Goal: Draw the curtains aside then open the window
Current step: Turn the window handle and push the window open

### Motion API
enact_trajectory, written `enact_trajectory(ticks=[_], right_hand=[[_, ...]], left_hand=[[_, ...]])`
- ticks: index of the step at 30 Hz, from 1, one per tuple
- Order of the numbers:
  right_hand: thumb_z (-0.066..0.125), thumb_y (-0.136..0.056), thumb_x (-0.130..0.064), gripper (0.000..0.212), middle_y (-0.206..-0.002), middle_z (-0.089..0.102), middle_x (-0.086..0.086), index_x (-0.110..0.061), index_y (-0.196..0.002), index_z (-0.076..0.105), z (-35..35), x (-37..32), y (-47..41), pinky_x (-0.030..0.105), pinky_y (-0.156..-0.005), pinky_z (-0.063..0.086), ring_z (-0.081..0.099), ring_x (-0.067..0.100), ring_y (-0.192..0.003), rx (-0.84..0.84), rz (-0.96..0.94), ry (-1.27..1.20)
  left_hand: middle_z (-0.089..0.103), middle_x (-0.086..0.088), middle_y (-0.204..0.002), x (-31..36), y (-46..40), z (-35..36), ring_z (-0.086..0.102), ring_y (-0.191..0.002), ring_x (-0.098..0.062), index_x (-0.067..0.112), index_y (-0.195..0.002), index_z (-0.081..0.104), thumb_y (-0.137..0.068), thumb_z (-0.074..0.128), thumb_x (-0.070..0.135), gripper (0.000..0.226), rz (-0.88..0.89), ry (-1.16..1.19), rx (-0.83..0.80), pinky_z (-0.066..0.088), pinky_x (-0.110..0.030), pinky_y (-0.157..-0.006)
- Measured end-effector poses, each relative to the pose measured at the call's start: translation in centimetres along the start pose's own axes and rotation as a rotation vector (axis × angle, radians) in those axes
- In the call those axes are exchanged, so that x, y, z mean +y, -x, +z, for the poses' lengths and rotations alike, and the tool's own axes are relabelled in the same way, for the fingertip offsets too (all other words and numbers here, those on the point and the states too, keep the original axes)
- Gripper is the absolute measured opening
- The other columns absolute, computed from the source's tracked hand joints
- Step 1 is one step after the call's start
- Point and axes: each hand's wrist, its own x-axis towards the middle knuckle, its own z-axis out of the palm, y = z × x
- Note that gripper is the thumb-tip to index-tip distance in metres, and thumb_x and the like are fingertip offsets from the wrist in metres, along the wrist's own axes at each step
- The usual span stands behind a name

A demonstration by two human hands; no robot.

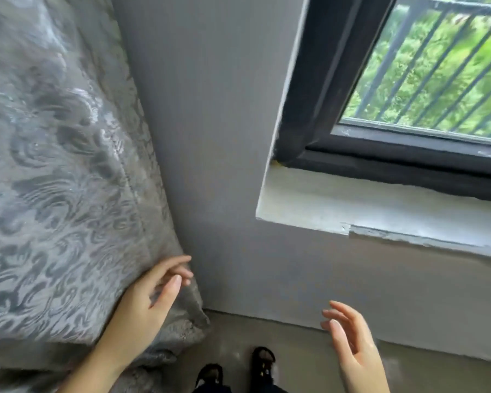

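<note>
A grey patterned curtain (60, 165) hangs bunched at the left, clear of the window. My left hand (150, 299) rests against the curtain's lower right edge with its fingers apart, not clenched around the cloth. My right hand (352, 338) floats free at the lower right, fingers spread, holding nothing. The window (425, 80) with its dark frame (309, 89) fills the upper right; its pane looks shut, and no handle is in view.
A white sill (366, 205) juts out below the window. A bare grey wall (210, 137) lies between curtain and window. Metal bars (448, 66) and green foliage show outside. My two feet in dark sandals (262, 361) stand on the concrete floor.
</note>
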Motion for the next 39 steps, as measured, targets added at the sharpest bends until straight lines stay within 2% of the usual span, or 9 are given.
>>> enact_trajectory(ticks=[3, 6, 14, 18, 22, 30, 33, 35, 39], right_hand=[[0.058, -0.084, -0.014, 0.03, -0.09, 0.07, -0.006, -0.044, -0.091, 0.06, -0.6, 1.6, 3.5, 0.034, -0.074, 0.05, 0.065, 0.012, -0.083, 0.196, 0.108, -0.06], [0.047, -0.089, 0.004, 0.039, -0.09, 0.067, 0.0, -0.033, -0.095, 0.057, -0.9, 2.3, 6.9, 0.017, -0.063, 0.051, 0.065, 0.002, -0.076, 0.367, 0.182, -0.134], [0.04, -0.09, 0.008, 0.033, -0.098, 0.064, 0.002, -0.017, -0.11, 0.051, -4.3, 5.0, 15.1, 0.008, -0.061, 0.047, 0.063, -0.008, -0.071, 0.539, 0.351, -0.207], [0.05, -0.089, -0.007, 0.029, -0.083, 0.072, -0.018, -0.029, -0.106, 0.052, -7.0, 5.2, 18.0, 0.023, -0.07, 0.049, 0.064, -0.007, -0.074, 0.571, 0.357, -0.223], [0.046, -0.066, -0.026, 0.039, -0.093, 0.065, -0.025, -0.039, -0.102, 0.052, -11.5, 5.6, 19.8, 0.035, -0.084, 0.043, 0.063, 0.0, -0.084, 0.582, 0.346, -0.185], [0.046, -0.068, -0.029, 0.039, -0.094, 0.065, -0.027, -0.045, -0.104, 0.052, -25.2, 7.7, 22.6, 0.032, -0.079, 0.049, 0.062, 0.0, -0.088, 0.545, 0.237, -0.065], [0.054, -0.081, -0.023, 0.034, -0.096, 0.065, -0.026, -0.05, -0.101, 0.053, -29.7, 8.5, 22.8, 0.029, -0.079, 0.047, 0.062, 0.004, -0.09, 0.552, 0.187, -0.074], [0.054, -0.088, -0.012, 0.048, -0.098, 0.065, -0.025, -0.06, -0.094, 0.054, -32.0, 8.8, 22.4, 0.03, -0.08, 0.047, 0.062, 0.004, -0.091, 0.53, 0.161, -0.057], [0.049, -0.071, -0.03, 0.042, -0.098, 0.065, -0.026, -0.067, -0.09, 0.052, -35.1, 8.3, 19.5, 0.029, -0.078, 0.047, 0.062, 0.005, -0.09, 0.501, 0.093, -0.042]], left_hand=[[0.067, 0.014, -0.098, -1.7, -0.5, 0.4, 0.065, -0.093, -0.005, 0.049, -0.099, 0.058, -0.072, 0.045, 0.052, 0.031, -0.015, 0.018, -0.161, 0.044, -0.004, -0.082], [0.068, 0.014, -0.098, -2.8, -0.8, 1.3, 0.064, -0.092, -0.006, 0.054, -0.096, 0.058, -0.069, 0.046, 0.052, 0.031, -0.005, 0.015, -0.301, 0.044, -0.003, -0.082], [0.069, 0.017, -0.096, -3.0, 1.7, 7.2, 0.065, -0.086, -0.003, 0.057, -0.093, 0.058, -0.066, 0.046, 0.052, 0.03, 0.042, 0.021, -0.515, 0.047, -0.005, -0.078], [0.07, 0.015, -0.094, -1.1, 3.4, 10.4, 0.066, -0.082, -0.003, 0.057, -0.091, 0.06, -0.069, 0.05, 0.047, 0.026, 0.072, 0.036, -0.575, 0.047, -0.004, -0.074], [0.069, 0.015, -0.096, 1.4, 5.4, 14.4, 0.066, -0.085, -0.003, 0.054, -0.095, 0.06, -0.068, 0.047, 0.052, 0.03, 0.097, 0.045, -0.575, 0.05, -0.01, -0.075], [0.067, 0.01, -0.098, 7.5, 11.4, 25.4, 0.066, -0.085, -0.01, 0.048, -0.095, 0.061, -0.068, 0.043, 0.052, 0.032, 0.113, 0.104, -0.515, 0.052, -0.033, -0.076], [0.068, 0.009, -0.098, 9.4, 12.9, 28.2, 0.066, -0.084, -0.01, 0.048, -0.094, 0.061, -0.068, 0.044, 0.052, 0.031, 0.103, 0.134, -0.5, 0.052, -0.033, -0.078], [0.067, 0.009, -0.099, 10.9, 13.6, 29.5, 0.065, -0.085, -0.01, 0.049, -0.094, 0.061, -0.068, 0.044, 0.052, 0.031, 0.111, 0.137, -0.489, 0.053, -0.031, -0.078], [0.067, 0.01, -0.098, 13.2, 13.3, 31.4, 0.065, -0.085, -0.01, 0.047, -0.096, 0.061, -0.068, 0.043, 0.051, 0.033, 0.138, 0.127, -0.45, 0.052, -0.028, -0.077]])
